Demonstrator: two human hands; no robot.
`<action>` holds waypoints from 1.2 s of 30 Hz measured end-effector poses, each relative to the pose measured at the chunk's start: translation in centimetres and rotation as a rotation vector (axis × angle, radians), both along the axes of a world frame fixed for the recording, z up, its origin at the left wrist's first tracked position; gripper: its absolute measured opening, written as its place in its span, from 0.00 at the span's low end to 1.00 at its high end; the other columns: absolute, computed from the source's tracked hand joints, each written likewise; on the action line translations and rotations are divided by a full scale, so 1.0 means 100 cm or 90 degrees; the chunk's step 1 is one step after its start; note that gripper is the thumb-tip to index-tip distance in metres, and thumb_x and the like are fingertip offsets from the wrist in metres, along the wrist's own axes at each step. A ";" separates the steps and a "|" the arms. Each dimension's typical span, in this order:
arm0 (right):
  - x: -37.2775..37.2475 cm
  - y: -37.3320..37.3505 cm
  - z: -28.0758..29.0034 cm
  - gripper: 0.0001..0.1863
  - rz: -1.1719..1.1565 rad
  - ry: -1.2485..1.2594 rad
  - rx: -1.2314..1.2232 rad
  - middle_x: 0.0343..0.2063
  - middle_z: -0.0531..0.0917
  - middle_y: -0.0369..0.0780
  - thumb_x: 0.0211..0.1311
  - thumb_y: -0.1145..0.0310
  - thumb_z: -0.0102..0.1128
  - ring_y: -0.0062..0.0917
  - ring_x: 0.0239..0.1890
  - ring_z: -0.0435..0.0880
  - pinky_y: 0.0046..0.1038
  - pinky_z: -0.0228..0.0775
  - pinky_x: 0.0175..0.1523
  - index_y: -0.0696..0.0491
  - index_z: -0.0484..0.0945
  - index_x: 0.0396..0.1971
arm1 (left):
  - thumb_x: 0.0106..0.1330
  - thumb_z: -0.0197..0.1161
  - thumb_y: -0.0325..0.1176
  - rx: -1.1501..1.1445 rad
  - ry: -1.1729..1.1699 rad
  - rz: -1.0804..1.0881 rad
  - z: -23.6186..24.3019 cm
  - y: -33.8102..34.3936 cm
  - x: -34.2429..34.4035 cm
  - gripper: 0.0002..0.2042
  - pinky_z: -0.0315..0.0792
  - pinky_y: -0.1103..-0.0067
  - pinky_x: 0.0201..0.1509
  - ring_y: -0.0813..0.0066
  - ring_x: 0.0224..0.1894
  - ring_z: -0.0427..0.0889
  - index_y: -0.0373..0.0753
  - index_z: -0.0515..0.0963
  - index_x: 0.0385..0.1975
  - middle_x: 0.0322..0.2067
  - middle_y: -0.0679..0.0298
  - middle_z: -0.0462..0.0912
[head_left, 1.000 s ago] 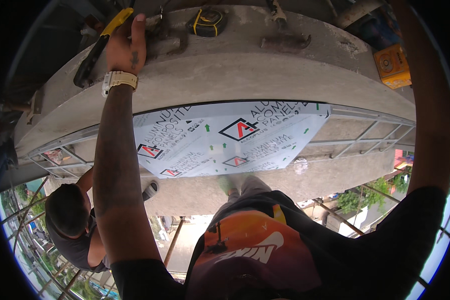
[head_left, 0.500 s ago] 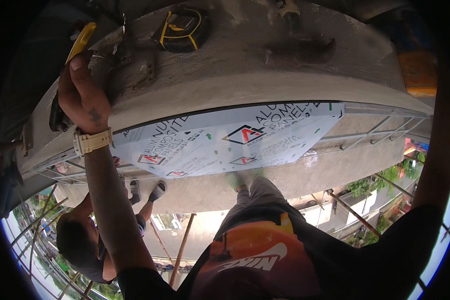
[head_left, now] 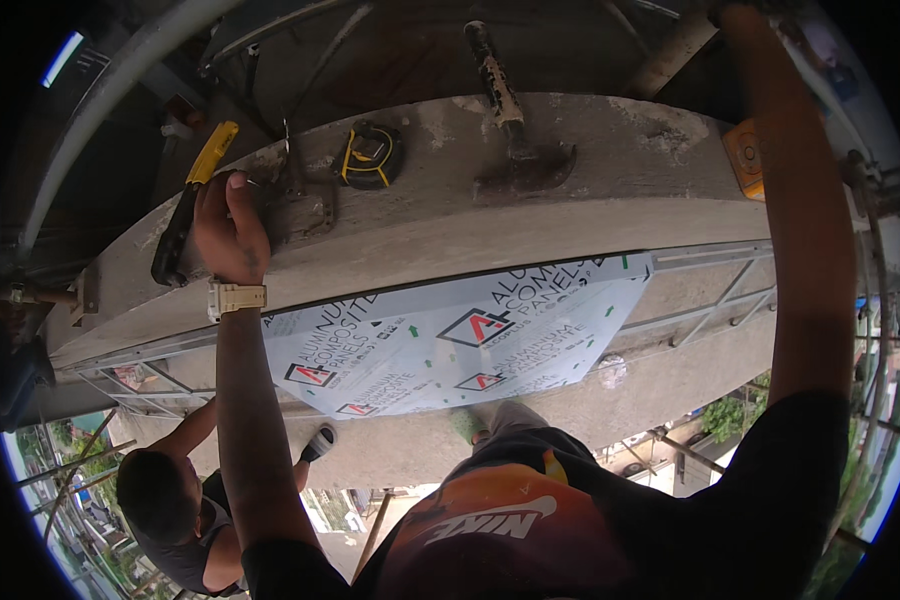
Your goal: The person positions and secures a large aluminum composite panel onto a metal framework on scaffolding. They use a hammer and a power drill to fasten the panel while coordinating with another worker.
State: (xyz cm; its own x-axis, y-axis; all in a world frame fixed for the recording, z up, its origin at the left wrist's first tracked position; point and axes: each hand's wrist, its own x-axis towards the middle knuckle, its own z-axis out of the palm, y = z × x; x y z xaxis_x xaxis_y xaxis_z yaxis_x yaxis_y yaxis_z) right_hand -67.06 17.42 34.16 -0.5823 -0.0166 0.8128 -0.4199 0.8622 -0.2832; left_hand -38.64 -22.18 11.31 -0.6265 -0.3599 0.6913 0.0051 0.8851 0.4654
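My left hand [head_left: 232,228], with a pale watch on the wrist, is at the concrete ledge [head_left: 420,220]. Its thumb and fingers are pressed together; a tiny bright bit shows at the tips, too small to name. Just left of it lies a long yellow-and-black tool [head_left: 211,153], partly behind the fingers. A black-and-yellow tape measure [head_left: 372,156] and a worn-handled hammer [head_left: 500,90] lie farther right. My right arm reaches up to the far right, where my right hand [head_left: 738,14] is beside a pale slanting pipe [head_left: 675,52]; its fingers are dark and partly cut off.
A film-covered composite panel [head_left: 440,335] leans below the ledge over a metal frame [head_left: 705,310]. An orange tool [head_left: 744,158] sits at the ledge's right end. Another person [head_left: 165,505] is at lower left. Pipes cross the dark space beyond; scaffold poles stand below.
The view has shifted, showing more beyond the ledge. My left hand now sits right of the yellow-and-black tool instead of over it. My right arm has come up into view.
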 end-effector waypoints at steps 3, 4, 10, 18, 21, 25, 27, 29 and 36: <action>0.016 -0.025 -0.003 0.25 0.018 -0.084 -0.041 0.38 0.87 0.56 0.61 0.49 0.55 0.51 0.47 0.85 0.46 0.75 0.54 0.58 0.86 0.37 | 0.78 0.52 0.46 -0.011 -0.043 0.033 0.008 -0.008 0.023 0.21 0.74 0.64 0.43 0.45 0.38 0.81 0.32 0.80 0.37 0.36 0.47 0.81; 0.024 -0.024 0.003 0.25 0.012 -0.103 -0.038 0.38 0.87 0.55 0.61 0.50 0.55 0.51 0.47 0.85 0.47 0.75 0.55 0.58 0.86 0.38 | 0.78 0.52 0.47 -0.008 -0.037 0.034 0.007 -0.007 0.020 0.21 0.74 0.63 0.43 0.44 0.39 0.81 0.32 0.80 0.38 0.37 0.46 0.81; 0.000 0.001 -0.006 0.29 0.000 -0.069 -0.014 0.51 0.86 0.48 0.63 0.43 0.50 0.47 0.56 0.83 0.43 0.73 0.62 0.45 0.84 0.54 | 0.78 0.50 0.50 0.004 -0.037 0.032 0.007 0.000 0.014 0.23 0.74 0.58 0.47 0.40 0.43 0.81 0.33 0.81 0.40 0.41 0.45 0.81; 0.011 -0.010 -0.007 0.25 0.012 -0.065 -0.021 0.47 0.88 0.45 0.63 0.45 0.51 0.45 0.53 0.85 0.44 0.76 0.60 0.44 0.86 0.49 | 0.78 0.49 0.54 0.054 -0.108 0.089 0.012 0.002 0.025 0.25 0.75 0.57 0.49 0.41 0.46 0.81 0.34 0.81 0.41 0.41 0.46 0.82; 0.008 -0.008 -0.006 0.25 0.008 -0.065 -0.020 0.47 0.88 0.45 0.62 0.45 0.51 0.45 0.53 0.85 0.44 0.76 0.60 0.44 0.86 0.49 | 0.77 0.49 0.54 0.059 -0.127 0.088 0.013 0.001 0.023 0.25 0.75 0.56 0.50 0.42 0.46 0.82 0.35 0.81 0.41 0.41 0.46 0.83; 0.007 -0.007 -0.002 0.26 0.000 -0.083 -0.004 0.47 0.88 0.46 0.62 0.45 0.51 0.46 0.53 0.85 0.44 0.75 0.61 0.44 0.86 0.50 | 0.77 0.50 0.54 0.069 -0.118 0.075 0.014 0.001 0.023 0.25 0.75 0.56 0.50 0.41 0.45 0.81 0.34 0.81 0.40 0.40 0.45 0.82; 0.006 -0.007 -0.002 0.26 0.000 -0.082 -0.002 0.47 0.88 0.46 0.61 0.45 0.51 0.47 0.53 0.85 0.45 0.75 0.60 0.44 0.87 0.50 | 0.77 0.50 0.54 0.057 -0.110 0.065 0.012 -0.003 0.022 0.25 0.75 0.56 0.50 0.40 0.45 0.81 0.33 0.81 0.40 0.39 0.45 0.82; 0.004 -0.007 -0.006 0.26 -0.001 -0.073 -0.004 0.46 0.88 0.46 0.61 0.45 0.51 0.47 0.53 0.85 0.45 0.75 0.60 0.44 0.87 0.49 | 0.77 0.51 0.53 0.052 -0.105 0.059 0.009 -0.004 0.020 0.25 0.74 0.55 0.49 0.40 0.45 0.81 0.33 0.81 0.39 0.39 0.44 0.82; 0.007 -0.008 -0.005 0.25 0.000 -0.064 -0.010 0.46 0.88 0.47 0.61 0.45 0.51 0.48 0.52 0.85 0.45 0.75 0.60 0.44 0.87 0.47 | 0.77 0.51 0.52 0.063 -0.095 0.055 0.011 -0.002 0.022 0.25 0.74 0.55 0.49 0.39 0.44 0.80 0.32 0.81 0.37 0.38 0.43 0.82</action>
State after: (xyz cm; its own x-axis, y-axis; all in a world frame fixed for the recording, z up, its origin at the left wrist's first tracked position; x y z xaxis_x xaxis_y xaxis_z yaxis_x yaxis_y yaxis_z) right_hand -66.41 16.64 33.71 -0.6610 -0.0049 0.7504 -0.3892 0.8572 -0.3372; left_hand -36.45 -22.42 12.40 -0.6835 -0.4789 0.5509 -0.1450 0.8288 0.5405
